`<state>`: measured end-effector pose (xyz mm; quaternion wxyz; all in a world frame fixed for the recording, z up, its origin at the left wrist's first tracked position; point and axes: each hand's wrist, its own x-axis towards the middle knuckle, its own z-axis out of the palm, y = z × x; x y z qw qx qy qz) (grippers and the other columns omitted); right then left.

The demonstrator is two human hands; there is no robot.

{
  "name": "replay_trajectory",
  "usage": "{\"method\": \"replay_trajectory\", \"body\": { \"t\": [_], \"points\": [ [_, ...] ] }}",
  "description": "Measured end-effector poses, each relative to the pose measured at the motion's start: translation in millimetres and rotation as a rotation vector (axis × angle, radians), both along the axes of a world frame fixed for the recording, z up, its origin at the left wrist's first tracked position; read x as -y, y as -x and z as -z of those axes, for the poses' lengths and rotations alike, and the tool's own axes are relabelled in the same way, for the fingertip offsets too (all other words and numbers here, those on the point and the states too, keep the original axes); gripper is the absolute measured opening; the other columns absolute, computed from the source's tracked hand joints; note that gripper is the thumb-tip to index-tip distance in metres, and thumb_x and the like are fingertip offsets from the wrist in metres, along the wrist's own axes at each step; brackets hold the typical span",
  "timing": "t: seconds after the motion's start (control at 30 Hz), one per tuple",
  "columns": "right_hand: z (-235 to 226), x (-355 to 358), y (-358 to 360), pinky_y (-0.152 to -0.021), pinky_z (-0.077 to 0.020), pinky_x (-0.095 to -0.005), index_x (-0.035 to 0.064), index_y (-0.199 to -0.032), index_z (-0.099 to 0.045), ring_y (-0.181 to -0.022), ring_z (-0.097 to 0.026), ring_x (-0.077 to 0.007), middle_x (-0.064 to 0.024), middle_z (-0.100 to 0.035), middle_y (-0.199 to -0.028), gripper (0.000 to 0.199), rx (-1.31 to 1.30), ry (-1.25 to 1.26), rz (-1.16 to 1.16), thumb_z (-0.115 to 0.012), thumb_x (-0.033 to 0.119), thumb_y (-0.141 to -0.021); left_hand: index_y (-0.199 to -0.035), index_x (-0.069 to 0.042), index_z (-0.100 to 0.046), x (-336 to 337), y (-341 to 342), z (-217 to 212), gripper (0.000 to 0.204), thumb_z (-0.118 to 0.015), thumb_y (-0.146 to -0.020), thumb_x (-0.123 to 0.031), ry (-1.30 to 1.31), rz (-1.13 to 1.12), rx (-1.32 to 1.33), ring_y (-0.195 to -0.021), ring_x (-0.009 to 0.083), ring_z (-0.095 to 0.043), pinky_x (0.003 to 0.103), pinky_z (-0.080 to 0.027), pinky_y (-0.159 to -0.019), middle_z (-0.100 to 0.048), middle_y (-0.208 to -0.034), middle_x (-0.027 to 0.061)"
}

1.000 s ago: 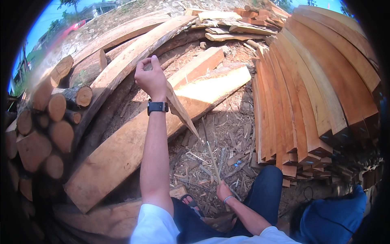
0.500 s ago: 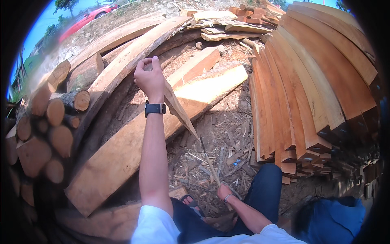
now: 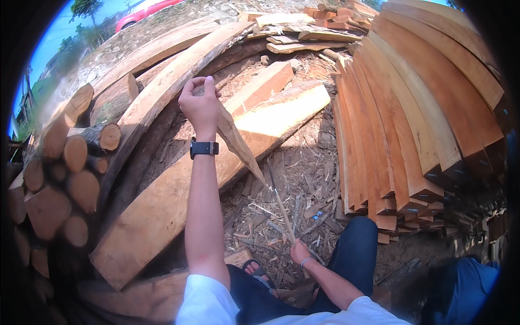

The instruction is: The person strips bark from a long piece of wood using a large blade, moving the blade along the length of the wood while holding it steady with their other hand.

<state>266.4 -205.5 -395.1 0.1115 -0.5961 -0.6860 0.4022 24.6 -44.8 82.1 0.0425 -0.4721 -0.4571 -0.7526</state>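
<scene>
My left hand (image 3: 199, 105), wearing a dark watch (image 3: 205, 148), is raised in front of me with its fingers curled closed at the upper end of a long split wood strip (image 3: 236, 142). The strip slants down to the right and tapers. Lower and further right, my right hand (image 3: 300, 252) is closed around a slim pale shaft (image 3: 284, 214) in line with the strip's narrow end. A dark narrow bar (image 3: 271, 174) shows beside that end. Whether shaft, bar and strip are one piece or separate, I cannot tell.
A thick sawn beam (image 3: 179, 203) lies diagonally under my left arm. Cut logs (image 3: 84, 189) are stacked on the left; long planks (image 3: 395, 124) rise on the right. Wood chips (image 3: 260, 216) cover the ground by my foot. Blue cloth (image 3: 474, 292) sits at lower right.
My right hand has shifted slightly upward. The dark bar now reaches further up beside the strip. My left hand stays nearly in place. The blue cloth appears further right.
</scene>
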Motion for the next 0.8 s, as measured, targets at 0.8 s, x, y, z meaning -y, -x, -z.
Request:
{"method": "replay_trajectory", "body": {
  "t": [0.8],
  "points": [
    [11.4,2.2,-1.6,-0.082,-0.0496,-0.0538,-0.0074,-0.106,-0.052,-0.091,-0.061,-0.0493,-0.0342,-0.063,-0.092,0.036,0.057,0.071,-0.069,-0.049,0.024,-0.09,-0.087,0.002,-0.061,-2.6,-1.5,1.1,0.011,-0.063,-0.088,-0.009,-0.01,0.054,0.027,-0.055,0.012,-0.059,0.025,-0.048,-0.054,-0.061,-0.063,0.0062]
  ]
}}
